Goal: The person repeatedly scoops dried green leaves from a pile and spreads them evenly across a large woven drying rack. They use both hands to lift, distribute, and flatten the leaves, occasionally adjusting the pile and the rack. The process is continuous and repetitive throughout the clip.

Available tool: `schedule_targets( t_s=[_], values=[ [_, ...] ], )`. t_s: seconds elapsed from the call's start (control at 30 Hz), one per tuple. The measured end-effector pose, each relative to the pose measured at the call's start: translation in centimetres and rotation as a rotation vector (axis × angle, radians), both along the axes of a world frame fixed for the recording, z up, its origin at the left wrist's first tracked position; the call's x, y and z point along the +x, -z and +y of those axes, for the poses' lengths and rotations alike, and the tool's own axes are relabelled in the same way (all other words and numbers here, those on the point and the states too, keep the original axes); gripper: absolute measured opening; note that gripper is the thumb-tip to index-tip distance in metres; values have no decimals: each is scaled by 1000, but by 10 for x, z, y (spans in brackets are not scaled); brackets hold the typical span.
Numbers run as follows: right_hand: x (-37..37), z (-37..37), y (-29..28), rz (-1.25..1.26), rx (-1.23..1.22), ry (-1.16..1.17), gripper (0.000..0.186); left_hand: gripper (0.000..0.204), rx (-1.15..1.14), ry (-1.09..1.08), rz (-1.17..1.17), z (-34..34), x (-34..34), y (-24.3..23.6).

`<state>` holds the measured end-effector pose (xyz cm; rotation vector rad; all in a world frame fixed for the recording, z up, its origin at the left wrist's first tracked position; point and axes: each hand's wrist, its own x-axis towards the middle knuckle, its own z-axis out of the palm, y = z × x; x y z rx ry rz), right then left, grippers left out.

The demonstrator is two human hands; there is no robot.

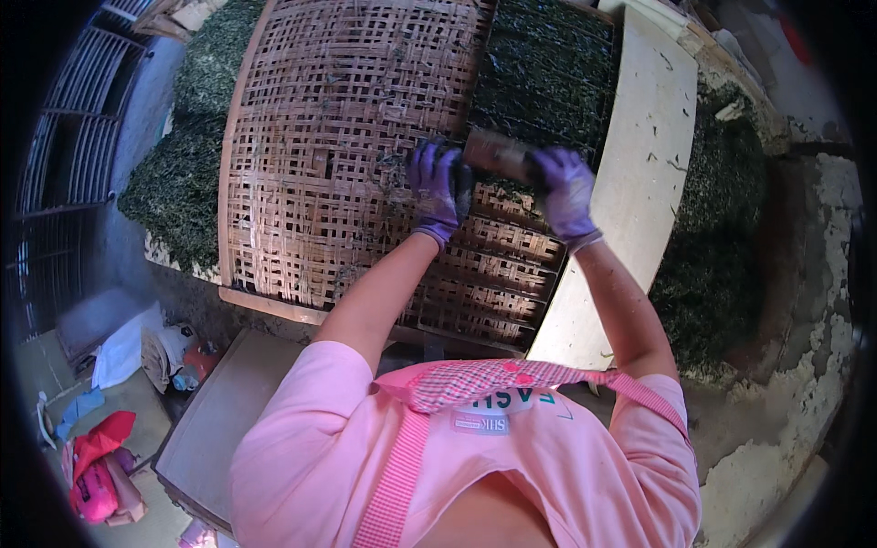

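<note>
Woven mat (338, 137): brown basketwork with square gaps spread before the person; a pale board (644, 173) ran along its right side.
Leaves (548, 64): dark green shreds covered the far part of the mat's right-hand strip, and more lay heaped beyond both sides.
Room: window bars (78, 119) stood at left, a patchy, peeling surface (827, 301) at right; a red cloth (105, 437) lay at lower left.
Brown block (498, 153): oblong, plain and motion-blurred, it was between the hands, at the leaves' near edge.
Block's long axis: roughly left to right across the strip, right end slightly nearer the person.
Left hand (438, 187): purple-gloved, fingers bent beside the block's left end; whether it gripped could not be told.
Right hand (566, 194): purple-gloved, grasping the block's right end.
</note>
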<state>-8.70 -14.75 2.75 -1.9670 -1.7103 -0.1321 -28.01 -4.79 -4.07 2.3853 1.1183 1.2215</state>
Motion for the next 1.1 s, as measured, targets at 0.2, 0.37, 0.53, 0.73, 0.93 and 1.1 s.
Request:
schedule_targets(
  t_s=[0.2,0.37,0.53,0.73,0.93,1.1],
  values=[
    [-14,-14,22,20,-103,117,45,27,40,236,241,-1,15,9],
    [10,-27,-5,468,-58,106,30,19,128,179,131,-1,22,9],
    [105,-204,11,289,434,658,34,18,-313,115,5,9,23,12],
    [180,-384,121,65,-623,1379,72,21,-357,30,-15,13,32,22],
    [274,-412,97,274,-64,1107,56,25,-599,-31,-77,17,22,5],
    [264,-461,35,198,-121,965,53,28,169,-123,315,-131,99,-33]
  ],
)
